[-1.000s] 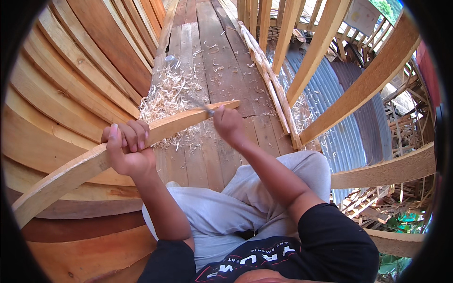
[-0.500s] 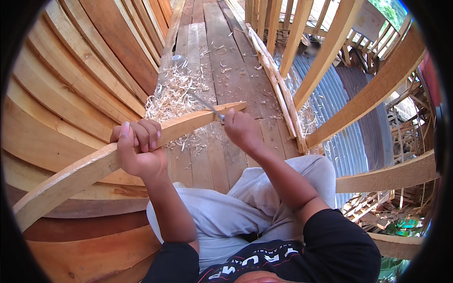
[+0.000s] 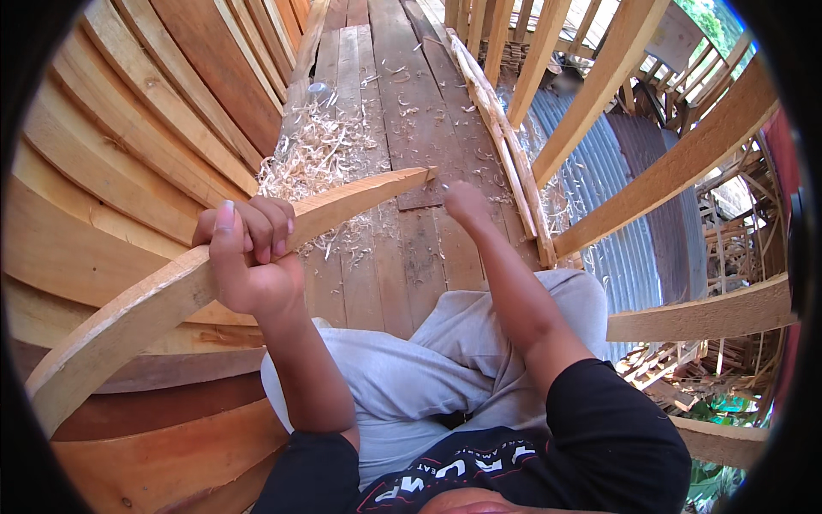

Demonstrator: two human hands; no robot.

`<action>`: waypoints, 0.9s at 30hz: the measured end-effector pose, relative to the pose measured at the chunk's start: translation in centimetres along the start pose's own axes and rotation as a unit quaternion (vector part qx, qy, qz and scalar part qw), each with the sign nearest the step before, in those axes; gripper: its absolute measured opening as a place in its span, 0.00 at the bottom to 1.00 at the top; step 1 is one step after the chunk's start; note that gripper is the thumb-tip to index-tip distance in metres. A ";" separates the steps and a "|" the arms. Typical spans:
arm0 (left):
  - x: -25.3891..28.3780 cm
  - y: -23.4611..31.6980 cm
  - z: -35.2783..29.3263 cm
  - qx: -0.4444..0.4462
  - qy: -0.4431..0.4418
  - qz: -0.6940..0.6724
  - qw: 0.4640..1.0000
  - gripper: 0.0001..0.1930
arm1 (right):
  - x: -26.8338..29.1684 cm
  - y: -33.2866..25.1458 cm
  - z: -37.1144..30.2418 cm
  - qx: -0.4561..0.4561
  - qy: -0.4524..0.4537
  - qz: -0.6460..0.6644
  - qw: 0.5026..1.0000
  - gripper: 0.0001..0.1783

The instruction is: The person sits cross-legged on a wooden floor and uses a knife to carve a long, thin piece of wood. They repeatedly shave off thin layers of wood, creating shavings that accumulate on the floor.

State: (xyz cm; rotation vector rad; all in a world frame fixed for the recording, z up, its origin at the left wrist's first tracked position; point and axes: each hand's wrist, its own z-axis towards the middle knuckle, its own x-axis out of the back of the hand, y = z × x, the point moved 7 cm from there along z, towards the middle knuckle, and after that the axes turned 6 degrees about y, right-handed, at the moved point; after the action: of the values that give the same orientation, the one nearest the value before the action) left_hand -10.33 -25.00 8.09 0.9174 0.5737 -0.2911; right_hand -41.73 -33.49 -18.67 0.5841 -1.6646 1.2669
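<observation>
My left hand (image 3: 250,248) is wrapped around a long piece of pale wood (image 3: 347,201), which runs from the lower left up to a tapered tip. The wood's upper edge looks freshly cut. Just past that tip, my closed right hand (image 3: 467,204) grips a knife (image 3: 444,186). Only a small shiny bit of it shows beside the fist; the rest is hidden or too blurred to make out.
Curled wood shavings (image 3: 312,163) are heaped on the plank floor (image 3: 419,283). A small clear cup-like object (image 3: 318,90) stands behind them. Stacked boards (image 3: 128,214) line the left. Upright slats (image 3: 591,94) and corrugated metal sheets (image 3: 625,231) lie to the right.
My right hand has moved right and away from me, along the wood to beyond its tip. The knife's blade, earlier across the wood, is now mostly unseen. My left hand keeps its hold.
</observation>
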 end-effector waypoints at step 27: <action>3.2 1.6 1.5 0.002 0.055 0.010 0.998 0.18 | 2.5 -8.7 -3.7 0.190 0.182 0.068 0.962 0.25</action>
State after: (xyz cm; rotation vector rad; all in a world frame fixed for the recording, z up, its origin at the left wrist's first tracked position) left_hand -6.41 -25.29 8.04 0.9466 0.6650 -0.2254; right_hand -34.47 -32.73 -12.20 0.4307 -1.1801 1.7001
